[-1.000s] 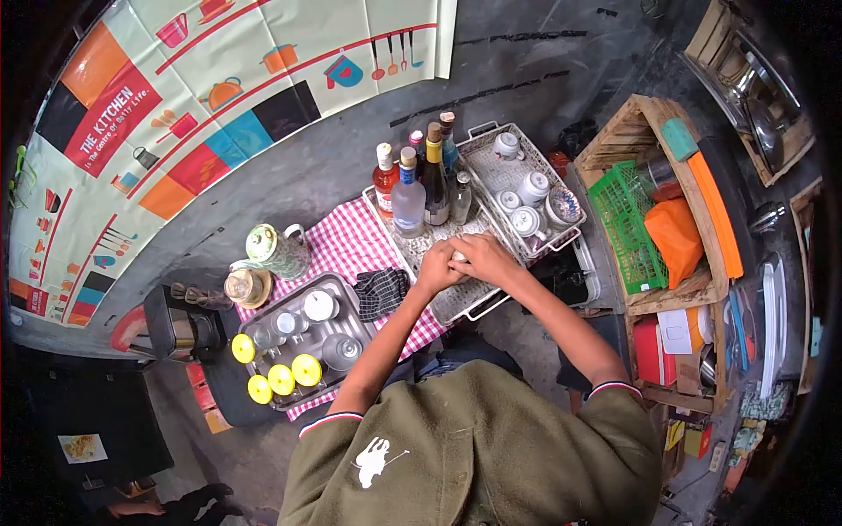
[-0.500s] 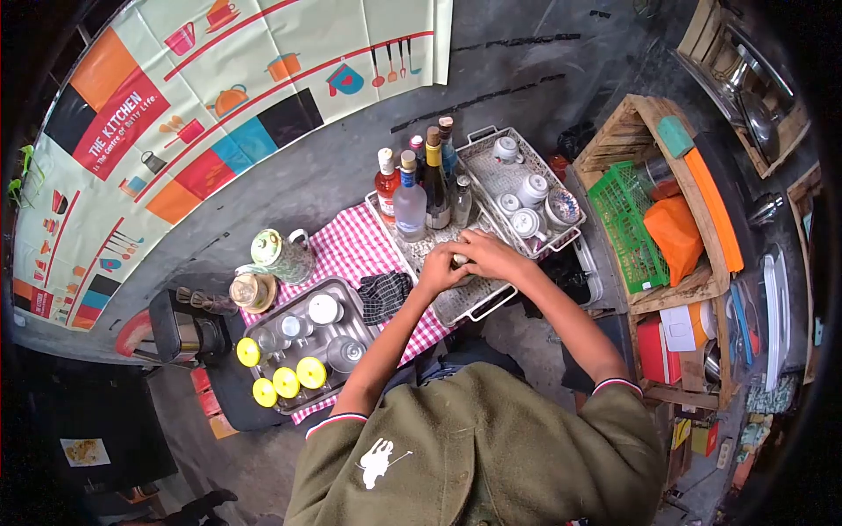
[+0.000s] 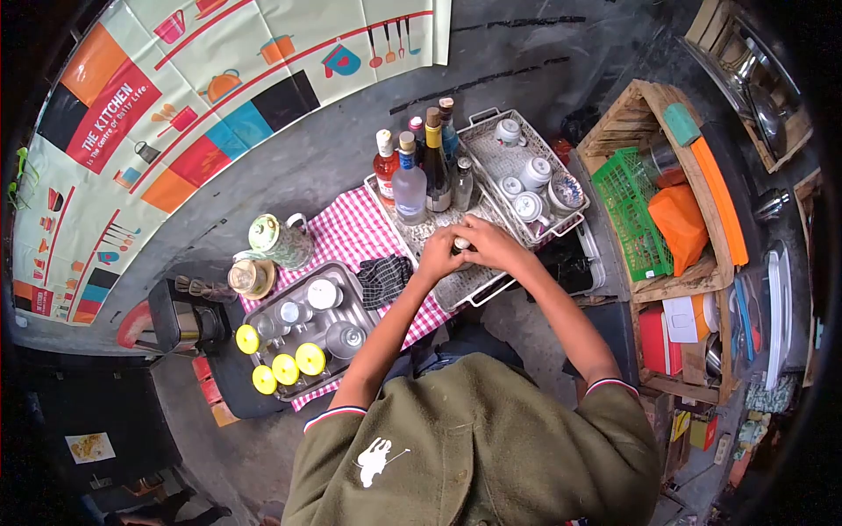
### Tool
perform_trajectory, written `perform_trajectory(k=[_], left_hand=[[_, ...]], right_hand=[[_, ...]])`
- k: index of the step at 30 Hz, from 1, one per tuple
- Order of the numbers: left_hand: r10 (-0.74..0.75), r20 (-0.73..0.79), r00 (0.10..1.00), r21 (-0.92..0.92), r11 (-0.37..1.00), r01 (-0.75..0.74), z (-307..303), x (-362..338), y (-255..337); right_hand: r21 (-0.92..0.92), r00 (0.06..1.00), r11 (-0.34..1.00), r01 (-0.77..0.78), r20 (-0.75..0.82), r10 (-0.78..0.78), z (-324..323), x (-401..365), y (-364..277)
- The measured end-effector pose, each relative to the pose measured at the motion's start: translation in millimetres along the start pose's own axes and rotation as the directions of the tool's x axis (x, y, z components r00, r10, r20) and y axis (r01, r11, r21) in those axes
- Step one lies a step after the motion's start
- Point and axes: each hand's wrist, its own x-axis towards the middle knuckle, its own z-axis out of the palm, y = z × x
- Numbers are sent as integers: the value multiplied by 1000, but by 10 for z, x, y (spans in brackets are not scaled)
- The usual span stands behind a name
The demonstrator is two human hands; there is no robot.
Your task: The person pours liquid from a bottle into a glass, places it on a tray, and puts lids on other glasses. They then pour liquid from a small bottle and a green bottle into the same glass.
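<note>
Both hands meet over the front of a white wire tray point(image 3: 421, 233). My left hand point(image 3: 438, 256) is wrapped round a bottle point(image 3: 460, 243) whose top shows between the fingers; its body is mostly hidden. My right hand point(image 3: 488, 242) closes on the same bottle from the other side, with its fingers over the top. Just behind the hands stand a frosted bottle with a blue neck point(image 3: 410, 188), a dark bottle with a yellow neck point(image 3: 435, 171), a bottle with a red label point(image 3: 385, 167) and a small clear bottle point(image 3: 463, 184).
A second wire tray point(image 3: 488, 158) at right holds several cups point(image 3: 536, 173). At left, a metal tray point(image 3: 358, 307) carries glasses and yellow-lidded containers point(image 3: 310, 358). A dark checked cloth point(image 3: 383, 280) lies between. Wooden shelving point(image 3: 684, 285) with a green basket point(image 3: 627, 210) stands at right.
The view has shifted slightly. My hands stay together around the bottle, and its top shows more clearly between the fingers now.
</note>
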Motion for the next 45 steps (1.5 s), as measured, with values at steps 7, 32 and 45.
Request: perform_trajectory(k=[7,32,45], left_hand=[[33,-53,998,-24,999,-35,-20,6,33],[5,-13,1000,-19,1000,-5,-54,44,86],[16,-66,998,-31,999,-18,57,8,-65]], right_hand=[[49,1000,999,23,-18,-22,-62,11,-50],[53,994,997,54,-100,-49,77,34,221],[-96,957,952,292,30,-290,10,105,221]])
